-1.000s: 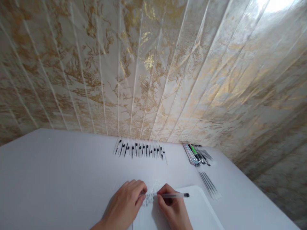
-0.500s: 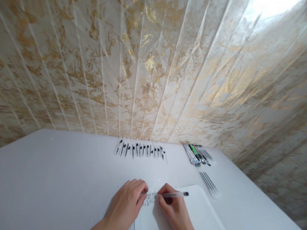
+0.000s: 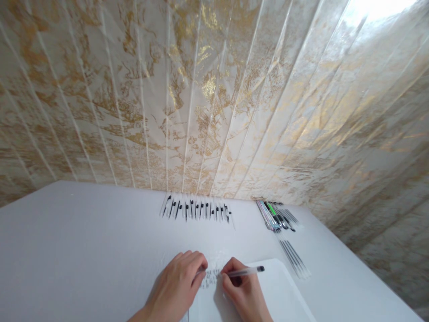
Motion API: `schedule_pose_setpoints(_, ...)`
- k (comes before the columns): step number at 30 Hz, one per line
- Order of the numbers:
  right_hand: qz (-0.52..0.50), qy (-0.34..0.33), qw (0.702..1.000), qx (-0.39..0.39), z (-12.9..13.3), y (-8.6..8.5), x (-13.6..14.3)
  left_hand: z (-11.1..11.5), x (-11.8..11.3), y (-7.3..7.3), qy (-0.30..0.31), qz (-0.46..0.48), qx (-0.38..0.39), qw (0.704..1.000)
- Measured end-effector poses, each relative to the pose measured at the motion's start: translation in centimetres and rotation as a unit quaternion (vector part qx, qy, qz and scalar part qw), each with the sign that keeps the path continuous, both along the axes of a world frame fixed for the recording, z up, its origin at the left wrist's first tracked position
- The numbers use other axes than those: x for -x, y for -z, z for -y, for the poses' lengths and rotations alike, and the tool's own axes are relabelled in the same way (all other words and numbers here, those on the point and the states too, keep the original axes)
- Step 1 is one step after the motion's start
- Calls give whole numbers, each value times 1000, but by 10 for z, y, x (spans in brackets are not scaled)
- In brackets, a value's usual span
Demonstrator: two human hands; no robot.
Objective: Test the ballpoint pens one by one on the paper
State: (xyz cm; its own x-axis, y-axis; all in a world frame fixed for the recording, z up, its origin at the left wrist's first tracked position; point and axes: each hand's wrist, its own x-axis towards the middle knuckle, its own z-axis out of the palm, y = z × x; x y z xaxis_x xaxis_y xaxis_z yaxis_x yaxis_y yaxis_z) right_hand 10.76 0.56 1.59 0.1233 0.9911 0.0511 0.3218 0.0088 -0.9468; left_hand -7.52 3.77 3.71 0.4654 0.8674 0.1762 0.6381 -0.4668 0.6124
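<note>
My right hand (image 3: 244, 288) is closed around a pen (image 3: 248, 271) with a translucent barrel and a black end that points right. Its other end is hidden by my fingers. My left hand (image 3: 181, 281) has thumb and fingertips pressed together; a thin sliver shows between them, too small to name. Between both hands are several small dark marks or pieces (image 3: 210, 278), blurred. Under my right hand sits a white tray (image 3: 281, 273) with a raised, rounded rim.
Along the back of the white table (image 3: 83, 250) lies a row of clear pen parts with black tips (image 3: 196, 210). To the right are a bundle of pens (image 3: 270, 216), one with green, and several thin dark refills (image 3: 293, 258). A gold-patterned covering (image 3: 201, 112) rises behind.
The black end of the pen has tilted up slightly, and my right hand has shifted a little. My left hand stays almost still.
</note>
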Motion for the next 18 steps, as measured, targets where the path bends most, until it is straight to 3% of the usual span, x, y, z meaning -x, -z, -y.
schedule_pose_setpoints(18,3,12,1000,-9,1,-3,-1,1,0,-3,4,0,-3,1000)
